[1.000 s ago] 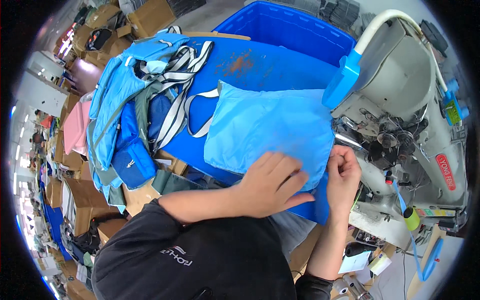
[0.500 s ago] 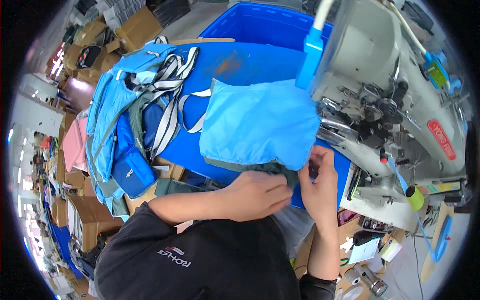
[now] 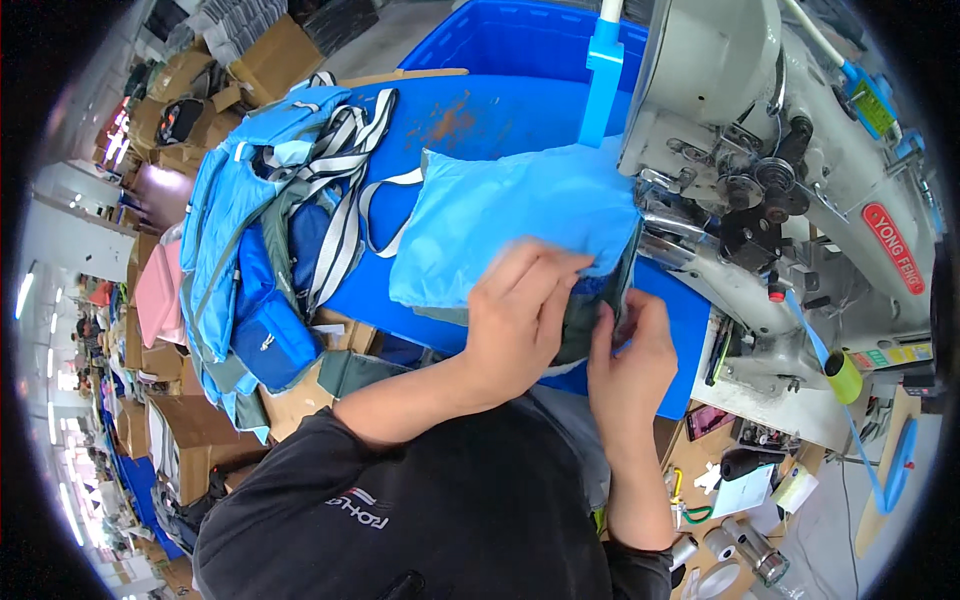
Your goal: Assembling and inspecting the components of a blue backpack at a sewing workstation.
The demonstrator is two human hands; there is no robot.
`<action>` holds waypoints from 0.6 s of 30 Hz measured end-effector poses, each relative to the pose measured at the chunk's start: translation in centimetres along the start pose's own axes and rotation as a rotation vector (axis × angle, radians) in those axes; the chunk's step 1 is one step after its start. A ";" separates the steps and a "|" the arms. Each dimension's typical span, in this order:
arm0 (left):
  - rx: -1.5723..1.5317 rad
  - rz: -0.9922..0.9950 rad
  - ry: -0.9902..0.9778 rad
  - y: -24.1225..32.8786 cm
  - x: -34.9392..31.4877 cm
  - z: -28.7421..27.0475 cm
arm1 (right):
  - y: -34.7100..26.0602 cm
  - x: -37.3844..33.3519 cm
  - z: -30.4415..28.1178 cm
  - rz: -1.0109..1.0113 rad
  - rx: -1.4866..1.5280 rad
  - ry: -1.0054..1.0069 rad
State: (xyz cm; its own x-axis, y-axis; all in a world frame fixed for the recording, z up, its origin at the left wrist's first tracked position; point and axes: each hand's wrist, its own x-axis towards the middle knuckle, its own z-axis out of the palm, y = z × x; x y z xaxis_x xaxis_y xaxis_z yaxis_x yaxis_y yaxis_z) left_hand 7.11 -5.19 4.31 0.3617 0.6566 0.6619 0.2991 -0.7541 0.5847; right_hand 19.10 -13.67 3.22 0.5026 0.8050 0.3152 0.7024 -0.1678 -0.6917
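**Left hand (image 3: 522, 318) and right hand (image 3: 635, 362) meet at a light blue cloth piece (image 3: 510, 205)**

From where I stand, the left hand, bare and a little blurred, is at the centre of the frame, its fingers bent toward the cloth's lower edge; I cannot tell whether they grip it. The right hand, just to its right, pinches the edge of a dark grey-green fabric layer (image 3: 580, 330) between thumb and fingers, below the light blue cloth. That cloth lies across the middle of the frame on a bright blue tabletop (image 3: 520, 120), its right edge against a grey-white metal sewing machine (image 3: 690, 60) filling the upper right.

Left of centre, black-and-white striped straps (image 3: 340, 240) trail from a heap of light blue and navy fabric bags (image 3: 215, 240). A deep blue plastic bin (image 3: 500, 45) stands at the top; yellow-and-green-handled scissors (image 3: 692, 514) lie lower right; brown cardboard boxes (image 3: 275, 60) crowd the upper left.
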 end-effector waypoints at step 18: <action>0.320 0.729 -0.290 -2.6 1.9 0.3 | 1.3 -0.1 -0.5 0.270 0.732 -0.185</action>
State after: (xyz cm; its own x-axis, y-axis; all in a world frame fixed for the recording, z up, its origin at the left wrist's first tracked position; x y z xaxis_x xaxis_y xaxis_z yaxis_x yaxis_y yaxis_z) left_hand 7.29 -2.00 3.90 0.7603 0.0083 0.6496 0.1232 -0.9836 -0.1316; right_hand 20.21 -14.25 2.58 0.4712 0.8820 0.0074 0.0273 -0.0062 -0.9996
